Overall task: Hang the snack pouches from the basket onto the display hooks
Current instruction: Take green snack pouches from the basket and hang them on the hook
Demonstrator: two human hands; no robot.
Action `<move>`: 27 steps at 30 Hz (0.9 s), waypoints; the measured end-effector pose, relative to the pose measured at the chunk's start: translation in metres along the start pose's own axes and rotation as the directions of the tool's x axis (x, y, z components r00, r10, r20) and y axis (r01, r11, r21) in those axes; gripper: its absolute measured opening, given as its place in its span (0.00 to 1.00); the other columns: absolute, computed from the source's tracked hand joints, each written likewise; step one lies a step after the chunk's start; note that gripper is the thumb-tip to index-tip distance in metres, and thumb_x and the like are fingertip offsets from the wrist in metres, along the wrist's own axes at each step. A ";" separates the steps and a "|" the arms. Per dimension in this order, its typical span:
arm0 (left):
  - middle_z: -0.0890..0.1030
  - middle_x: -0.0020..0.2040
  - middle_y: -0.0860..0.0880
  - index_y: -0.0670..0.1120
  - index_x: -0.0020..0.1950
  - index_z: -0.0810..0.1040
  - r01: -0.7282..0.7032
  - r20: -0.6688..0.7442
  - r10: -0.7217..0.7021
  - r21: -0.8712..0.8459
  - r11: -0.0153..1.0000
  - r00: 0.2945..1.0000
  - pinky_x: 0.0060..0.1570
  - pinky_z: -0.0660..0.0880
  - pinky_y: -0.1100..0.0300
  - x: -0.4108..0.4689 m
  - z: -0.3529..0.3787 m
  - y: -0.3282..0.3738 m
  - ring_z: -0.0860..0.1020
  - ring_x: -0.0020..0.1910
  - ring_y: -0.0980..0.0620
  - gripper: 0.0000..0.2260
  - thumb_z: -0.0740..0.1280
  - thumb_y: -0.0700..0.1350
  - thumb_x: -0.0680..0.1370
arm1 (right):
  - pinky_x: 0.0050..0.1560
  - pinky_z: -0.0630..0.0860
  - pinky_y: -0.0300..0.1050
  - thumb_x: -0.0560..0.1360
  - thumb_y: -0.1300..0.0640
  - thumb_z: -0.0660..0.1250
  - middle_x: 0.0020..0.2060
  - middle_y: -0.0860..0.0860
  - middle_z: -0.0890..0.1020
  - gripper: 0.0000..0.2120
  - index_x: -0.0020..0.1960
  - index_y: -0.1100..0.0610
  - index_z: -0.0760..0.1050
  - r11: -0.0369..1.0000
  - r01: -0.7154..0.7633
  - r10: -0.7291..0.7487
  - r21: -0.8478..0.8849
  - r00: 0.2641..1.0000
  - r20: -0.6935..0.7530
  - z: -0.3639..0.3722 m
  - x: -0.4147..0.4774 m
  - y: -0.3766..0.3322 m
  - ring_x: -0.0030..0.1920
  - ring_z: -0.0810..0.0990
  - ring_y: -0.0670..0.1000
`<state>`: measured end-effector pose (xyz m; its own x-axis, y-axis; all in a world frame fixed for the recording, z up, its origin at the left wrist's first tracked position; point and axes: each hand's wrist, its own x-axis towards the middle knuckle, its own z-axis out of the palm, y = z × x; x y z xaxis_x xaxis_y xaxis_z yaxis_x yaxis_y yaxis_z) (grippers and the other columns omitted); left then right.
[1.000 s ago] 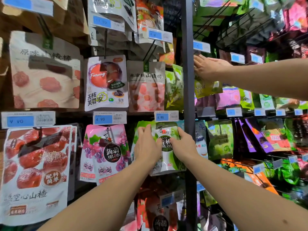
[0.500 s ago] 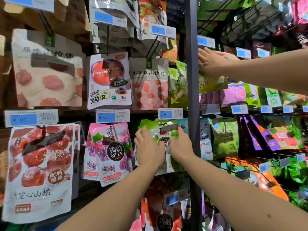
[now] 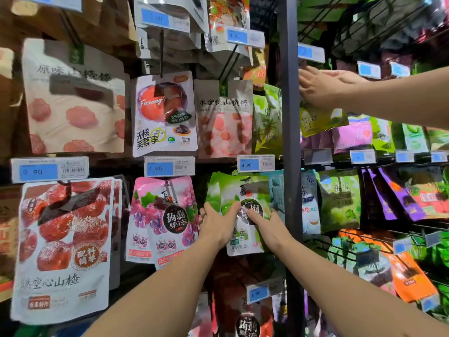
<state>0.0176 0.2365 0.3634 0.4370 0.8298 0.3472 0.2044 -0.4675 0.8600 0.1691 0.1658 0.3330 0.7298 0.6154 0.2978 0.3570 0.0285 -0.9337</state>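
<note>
The green plum jelly pouch (image 3: 230, 190) is held below the 4.90 price tag (image 3: 255, 163), pinched at its sides between thumbs and fingers of the left hand (image 3: 217, 229) and right hand (image 3: 271, 231); hanging is judged nearly done, and seating on the hook is to be confirmed before release.

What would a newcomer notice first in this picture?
In the middle, the left hand and the right hand hold a green pouch. A big red pouch hangs at the lower left, and another person's hand reaches in at the upper right.
</note>
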 end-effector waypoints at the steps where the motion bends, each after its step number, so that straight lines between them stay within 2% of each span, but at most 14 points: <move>1: 0.51 0.83 0.43 0.45 0.83 0.44 0.009 0.006 -0.009 -0.001 1.000 1.000 0.77 0.56 0.43 0.002 -0.001 0.001 0.55 0.81 0.41 0.54 0.61 0.75 0.70 | 0.65 0.77 0.58 0.52 0.18 0.72 0.63 0.51 0.81 0.64 0.77 0.54 0.63 0.999 0.008 -0.008 0.031 1.000 0.008 0.001 0.005 0.003 0.60 0.82 0.55; 3: 0.51 0.83 0.43 0.45 0.83 0.45 0.032 0.018 -0.032 -0.003 0.999 0.999 0.77 0.56 0.42 0.006 0.000 0.002 0.55 0.81 0.41 0.57 0.60 0.78 0.65 | 0.67 0.76 0.58 0.51 0.18 0.72 0.64 0.51 0.80 0.66 0.78 0.54 0.61 0.998 0.028 -0.028 0.060 1.000 0.007 0.002 0.007 0.003 0.62 0.81 0.55; 6: 0.55 0.82 0.43 0.48 0.83 0.46 0.066 0.040 -0.065 -0.025 0.998 0.997 0.76 0.59 0.41 0.013 0.002 -0.002 0.60 0.79 0.38 0.59 0.61 0.80 0.64 | 0.70 0.72 0.59 0.55 0.19 0.71 0.72 0.53 0.74 0.66 0.81 0.55 0.55 0.998 0.027 -0.028 0.060 1.000 0.012 0.004 0.015 0.009 0.69 0.76 0.57; 9: 0.66 0.78 0.42 0.51 0.82 0.48 0.095 0.071 -0.087 -0.105 0.990 0.994 0.72 0.66 0.39 0.022 0.007 -0.011 0.68 0.74 0.37 0.66 0.60 0.86 0.54 | 0.65 0.77 0.60 0.51 0.19 0.73 0.67 0.55 0.78 0.67 0.79 0.54 0.57 0.995 0.009 -0.009 0.099 1.000 0.005 0.005 0.020 0.012 0.63 0.81 0.58; 11: 0.69 0.76 0.43 0.52 0.81 0.49 0.098 0.084 -0.087 -0.129 0.987 0.993 0.71 0.67 0.39 0.028 0.010 -0.018 0.70 0.73 0.39 0.68 0.61 0.87 0.50 | 0.63 0.78 0.58 0.53 0.21 0.73 0.63 0.54 0.79 0.63 0.77 0.54 0.60 0.996 0.028 -0.029 0.085 1.000 0.004 0.006 0.017 0.009 0.59 0.82 0.57; 16: 0.70 0.74 0.42 0.50 0.81 0.51 0.096 0.090 -0.086 -0.114 0.989 0.992 0.72 0.65 0.39 0.024 0.007 -0.016 0.71 0.72 0.38 0.61 0.58 0.85 0.57 | 0.67 0.74 0.58 0.54 0.15 0.67 0.62 0.51 0.80 0.58 0.73 0.51 0.67 0.997 0.076 -0.076 -0.007 0.997 -0.034 0.008 0.017 0.012 0.63 0.79 0.55; 20: 0.70 0.75 0.42 0.44 0.81 0.54 0.113 0.091 -0.104 -0.094 0.989 0.990 0.71 0.65 0.42 0.024 0.006 -0.016 0.69 0.73 0.39 0.57 0.60 0.81 0.65 | 0.66 0.75 0.57 0.57 0.19 0.67 0.59 0.52 0.81 0.53 0.70 0.54 0.70 0.993 0.120 -0.120 0.010 0.991 -0.052 0.007 0.011 0.005 0.59 0.81 0.55; 22: 0.67 0.77 0.42 0.43 0.81 0.55 0.108 0.065 -0.102 -0.086 0.990 0.993 0.72 0.64 0.42 0.026 0.007 -0.015 0.67 0.74 0.39 0.55 0.60 0.80 0.67 | 0.68 0.73 0.57 0.56 0.20 0.68 0.63 0.54 0.79 0.56 0.72 0.55 0.68 0.994 0.104 -0.103 0.021 0.994 -0.031 0.006 0.010 0.002 0.62 0.79 0.56; 25: 0.56 0.81 0.44 0.44 0.82 0.53 0.077 0.030 -0.075 -0.073 0.994 0.997 0.74 0.60 0.42 0.030 0.008 -0.014 0.62 0.78 0.40 0.54 0.61 0.79 0.68 | 0.71 0.69 0.57 0.55 0.18 0.66 0.69 0.54 0.76 0.61 0.77 0.55 0.63 0.999 0.047 -0.047 -0.008 0.999 0.008 0.007 0.010 0.000 0.68 0.75 0.58; 27: 0.62 0.79 0.41 0.46 0.82 0.50 0.076 0.051 -0.070 -0.112 0.991 0.996 0.74 0.62 0.41 0.033 0.008 -0.015 0.65 0.76 0.39 0.59 0.61 0.81 0.63 | 0.72 0.68 0.58 0.51 0.13 0.64 0.72 0.54 0.73 0.68 0.80 0.53 0.58 1.000 0.014 -0.013 -0.016 1.000 0.025 0.008 0.014 0.001 0.71 0.73 0.58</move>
<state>0.0357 0.2681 0.3590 0.4658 0.8439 0.2662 0.1374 -0.3662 0.9203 0.1751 0.1802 0.3346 0.7101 0.6346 0.3051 0.3759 0.0247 -0.9263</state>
